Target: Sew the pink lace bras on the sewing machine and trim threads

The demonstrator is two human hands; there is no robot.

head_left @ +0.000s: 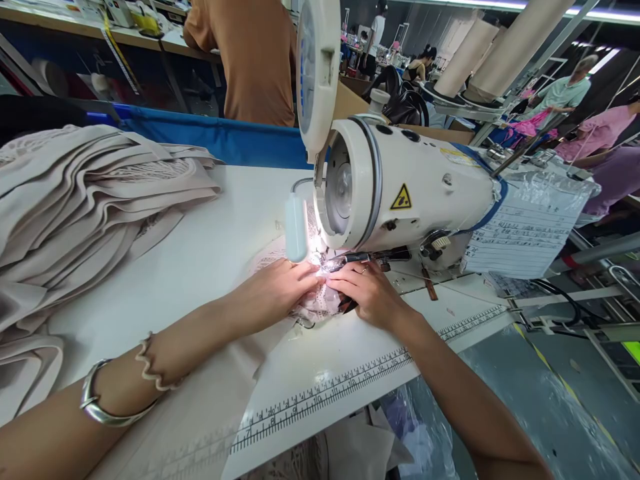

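At the sewing machine, pale pink lace fabric lies under the lit needle area. My left hand rests flat on it from the left, fingers stretched toward the needle. From the other side my right hand pinches the fabric close to the needle, its fingertips almost meeting the left ones. A dark pointed object shows beneath my right palm; its kind is unclear. Plain beige cloth trails from the lace under my left forearm. The needle itself is lost in glare.
Stacked beige pieces with lace fill the table's left side. A small lamp hangs before the machine head. A printed ruler runs along the table's front edge. Handwritten paper hangs at right. A co-worker in brown sits beyond the blue cloth.
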